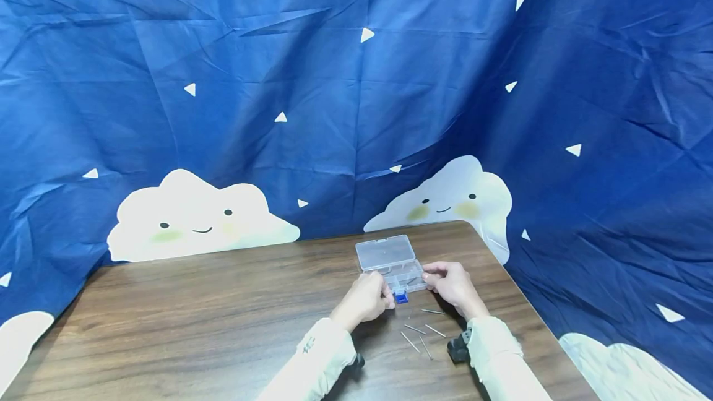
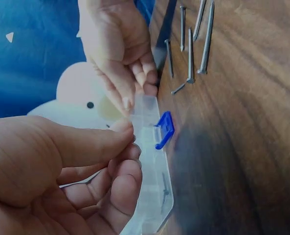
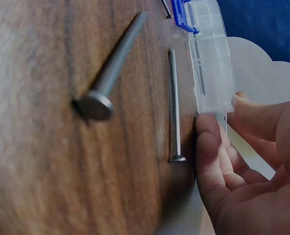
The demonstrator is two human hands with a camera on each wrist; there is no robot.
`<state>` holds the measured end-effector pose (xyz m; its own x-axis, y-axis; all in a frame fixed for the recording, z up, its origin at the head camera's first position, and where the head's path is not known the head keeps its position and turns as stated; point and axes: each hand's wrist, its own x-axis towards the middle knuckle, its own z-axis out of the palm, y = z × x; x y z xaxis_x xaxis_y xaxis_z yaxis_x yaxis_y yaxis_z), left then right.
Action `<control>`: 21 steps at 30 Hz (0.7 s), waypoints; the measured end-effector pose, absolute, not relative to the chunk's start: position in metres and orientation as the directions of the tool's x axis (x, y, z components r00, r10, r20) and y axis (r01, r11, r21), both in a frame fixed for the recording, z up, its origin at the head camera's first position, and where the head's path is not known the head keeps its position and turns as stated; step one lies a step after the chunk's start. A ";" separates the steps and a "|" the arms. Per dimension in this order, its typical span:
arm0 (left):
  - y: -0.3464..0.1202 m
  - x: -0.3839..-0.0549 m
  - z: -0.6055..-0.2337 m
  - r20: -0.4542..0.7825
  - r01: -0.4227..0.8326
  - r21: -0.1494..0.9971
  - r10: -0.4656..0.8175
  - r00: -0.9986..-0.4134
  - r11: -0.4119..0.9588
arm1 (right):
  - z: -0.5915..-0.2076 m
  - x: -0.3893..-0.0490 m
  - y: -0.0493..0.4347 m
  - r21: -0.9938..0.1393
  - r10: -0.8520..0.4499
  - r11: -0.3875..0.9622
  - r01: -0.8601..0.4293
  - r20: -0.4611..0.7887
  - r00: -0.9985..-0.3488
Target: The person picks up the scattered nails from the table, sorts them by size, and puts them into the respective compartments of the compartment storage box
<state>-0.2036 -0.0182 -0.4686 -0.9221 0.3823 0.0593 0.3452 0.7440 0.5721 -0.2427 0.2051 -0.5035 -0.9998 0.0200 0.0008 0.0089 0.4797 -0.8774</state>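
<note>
A clear plastic compartment box lies on the table with its lid swung back and a blue latch at its front. My right hand grips the box's right end, thumb on the wall and fingers curled at the corner. By the front left part of the box is my left hand, its thumb and fingertips drawn together; nothing shows between them. One nail is visible inside a compartment. Several loose nails lie on the wood before the box, one close to my right hand.
The brown wooden table ends at the right just beyond my right arm. Behind it hangs a blue curtain with white clouds. Black wrist straps sit below the pale sleeves.
</note>
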 end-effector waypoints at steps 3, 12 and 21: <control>-0.015 -0.200 -0.471 0.071 0.376 0.561 0.410 -0.909 0.737 | -0.504 -0.243 0.205 -0.879 0.022 0.476 0.015 -0.005 -1.000; -0.008 -0.188 -0.484 0.082 0.485 0.560 0.538 -0.839 0.672 | -0.507 -0.244 0.206 -0.884 0.022 0.468 0.017 -0.008 -1.000; -0.003 -0.181 -0.489 0.068 0.513 0.565 0.583 -0.810 0.647 | -0.506 -0.245 0.206 -0.875 0.028 0.483 0.012 0.001 -1.000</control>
<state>-0.1810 -0.0033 -0.4886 -0.8096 0.5830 0.0679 0.5130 0.6466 0.5645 -0.2447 0.2058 -0.5059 -0.9996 0.0280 0.0012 0.0125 0.4832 -0.8754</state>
